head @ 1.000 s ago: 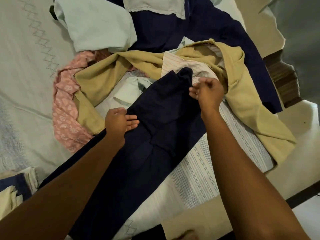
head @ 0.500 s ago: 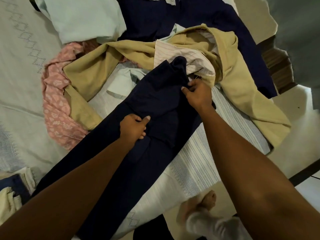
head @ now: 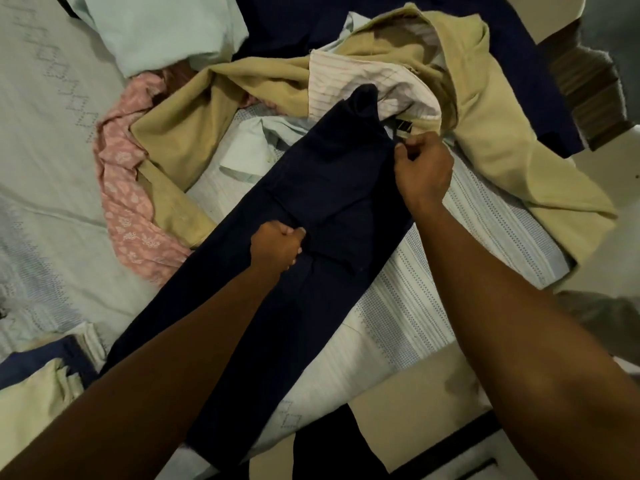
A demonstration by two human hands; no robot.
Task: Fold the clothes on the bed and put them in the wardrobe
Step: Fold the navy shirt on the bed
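Note:
A long navy garment (head: 332, 188) lies diagonally across the bed, from bottom left to the pile at the top. My left hand (head: 278, 249) grips a fold at its middle, fingers curled into the cloth. My right hand (head: 422, 168) pinches its right edge near the upper end. Behind it lie khaki trousers (head: 502, 161), a pink-striped white shirt (head: 349, 77), a pink floral cloth (head: 128, 199), a pale green shirt (head: 162, 29) and another navy garment (head: 294, 26).
A white dotted-stripe cloth (head: 460, 258) lies under the navy garment at the right. Folded clothes (head: 38, 386) sit at the lower left on the pale bedsheet (head: 41, 140). The bed's edge (head: 433, 431) runs along the bottom right, with floor beyond.
My left hand slid right onto the navy garment's middle and closed on a fold. My right hand moved down to the garment's right edge and pinched it.

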